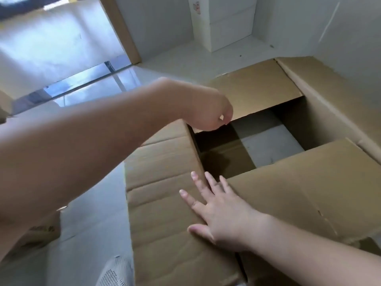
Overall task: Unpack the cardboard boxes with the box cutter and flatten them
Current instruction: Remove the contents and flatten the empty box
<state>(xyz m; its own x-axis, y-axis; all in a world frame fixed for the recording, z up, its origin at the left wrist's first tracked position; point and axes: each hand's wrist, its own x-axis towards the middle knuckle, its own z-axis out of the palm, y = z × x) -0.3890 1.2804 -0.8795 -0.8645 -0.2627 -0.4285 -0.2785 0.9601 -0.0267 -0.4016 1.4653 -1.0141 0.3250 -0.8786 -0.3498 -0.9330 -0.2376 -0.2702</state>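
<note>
- On the pale floor (92, 228), the cardboard box (165, 203) is lying open-ended right under both your hands, floor showing through its middle.
- Your right hand (222, 215) is pressing flat on the near panel, fingers straight and spread.
- Your left hand (206, 112) is hovering at the far flap's edge, fingers loosely curled, holding nothing.

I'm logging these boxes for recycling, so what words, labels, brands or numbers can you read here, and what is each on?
Nothing here can be read.
Dark print on the cardboard piece at lower left, under the left arm: too blurred to read.
Small red and white sticker on the white cabinet: too small to read.
Open cardboard box: no print visible.
</note>
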